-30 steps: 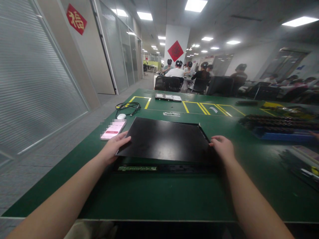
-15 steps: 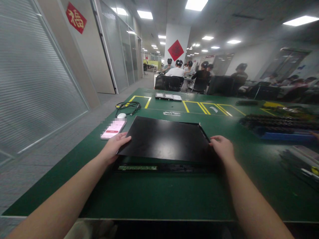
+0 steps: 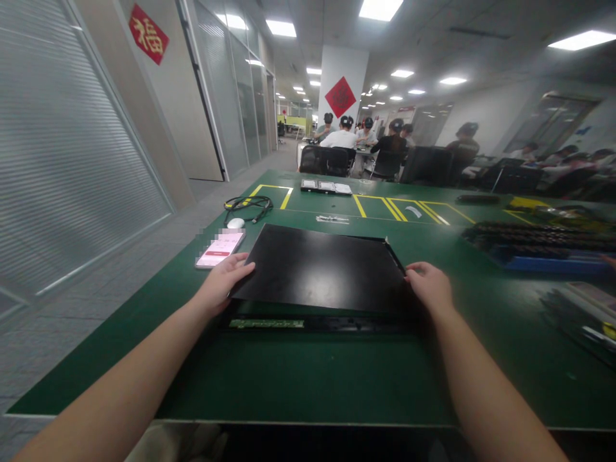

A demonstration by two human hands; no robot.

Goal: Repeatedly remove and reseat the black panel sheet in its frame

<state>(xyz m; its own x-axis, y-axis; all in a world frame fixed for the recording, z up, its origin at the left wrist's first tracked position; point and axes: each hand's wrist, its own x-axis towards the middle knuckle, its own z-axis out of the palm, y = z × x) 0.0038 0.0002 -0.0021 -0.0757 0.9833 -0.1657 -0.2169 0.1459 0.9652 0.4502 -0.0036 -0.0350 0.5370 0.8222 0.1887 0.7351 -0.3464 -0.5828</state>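
A flat black panel (image 3: 320, 266) lies in front of me on the green table (image 3: 308, 378), its near edge raised a little over a black chassis with a green circuit strip (image 3: 266, 323) showing underneath. My left hand (image 3: 222, 283) grips the panel's near left corner. My right hand (image 3: 428, 285) holds the near right corner, fingers curled over the edge.
A phone with a pink screen (image 3: 220, 249), a white mouse (image 3: 235, 223) and a coiled black cable (image 3: 248, 205) lie to the left. Yellow floor-style markings and small trays (image 3: 326, 187) sit further back. Dark parts on a blue tray (image 3: 543, 245) are at the right. Several seated people work beyond the table.
The panel's near edge has lifted very slightly; both hands keep their hold at the corners.
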